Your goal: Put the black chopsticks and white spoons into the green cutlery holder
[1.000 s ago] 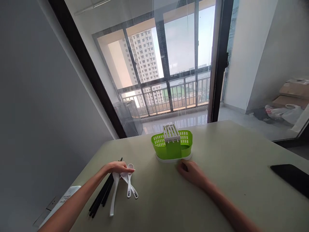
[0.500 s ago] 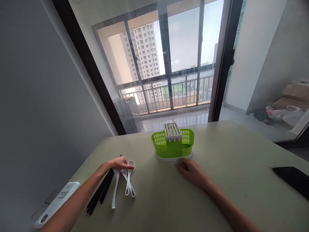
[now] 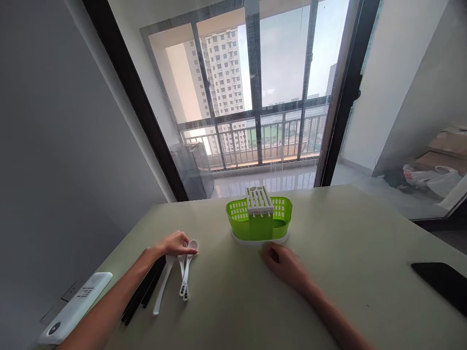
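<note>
Head view, left hand: the left hand (image 3: 175,243) is lying palm down at the left of the tabletop (image 3: 346,233), its fingers stretched together and covering the bowls of the white spoons (image 3: 185,276).
White spoons: three glossy plastic spoons are lying side by side, handles pointing toward the near edge, one longer than the rest.
Black chopsticks (image 3: 142,296): slim dark sticks are lying just left of the spoons.
Right hand (image 3: 285,263): it is resting loosely curled, gripping nothing, just near of the green caddy (image 3: 260,224).
Green caddy: a bright perforated tub is standing on a white base, carrying a white slotted insert (image 3: 258,200).
</note>
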The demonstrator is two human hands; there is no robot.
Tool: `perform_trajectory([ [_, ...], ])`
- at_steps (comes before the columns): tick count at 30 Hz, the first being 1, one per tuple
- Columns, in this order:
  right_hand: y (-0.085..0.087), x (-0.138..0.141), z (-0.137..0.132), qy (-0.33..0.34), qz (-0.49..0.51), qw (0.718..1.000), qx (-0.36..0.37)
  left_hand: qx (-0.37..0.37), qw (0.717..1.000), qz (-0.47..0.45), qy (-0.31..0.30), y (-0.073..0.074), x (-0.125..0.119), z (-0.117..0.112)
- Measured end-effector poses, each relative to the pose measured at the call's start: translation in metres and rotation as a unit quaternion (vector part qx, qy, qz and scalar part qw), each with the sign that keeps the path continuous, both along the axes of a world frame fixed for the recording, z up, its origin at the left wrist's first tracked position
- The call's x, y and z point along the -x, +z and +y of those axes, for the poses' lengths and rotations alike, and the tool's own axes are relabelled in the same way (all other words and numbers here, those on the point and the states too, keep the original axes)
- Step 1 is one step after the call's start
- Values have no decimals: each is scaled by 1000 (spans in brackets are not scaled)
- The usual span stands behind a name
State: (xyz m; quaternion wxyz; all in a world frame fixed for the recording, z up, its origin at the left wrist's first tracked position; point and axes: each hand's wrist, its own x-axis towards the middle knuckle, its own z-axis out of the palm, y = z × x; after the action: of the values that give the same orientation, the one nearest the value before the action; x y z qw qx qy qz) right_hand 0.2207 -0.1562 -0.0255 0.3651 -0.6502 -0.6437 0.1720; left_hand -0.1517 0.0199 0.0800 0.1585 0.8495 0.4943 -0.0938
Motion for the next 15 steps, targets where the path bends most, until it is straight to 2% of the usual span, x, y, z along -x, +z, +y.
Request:
perform_trajectory([
  [9,-1,5,2,-24,-14,1000,3,-22,1000,-1,-6,-1,-2,-5],
  [15,3,11,1,-39,-26,999,-3,-30,999,11,13,-5,-4,-9],
])
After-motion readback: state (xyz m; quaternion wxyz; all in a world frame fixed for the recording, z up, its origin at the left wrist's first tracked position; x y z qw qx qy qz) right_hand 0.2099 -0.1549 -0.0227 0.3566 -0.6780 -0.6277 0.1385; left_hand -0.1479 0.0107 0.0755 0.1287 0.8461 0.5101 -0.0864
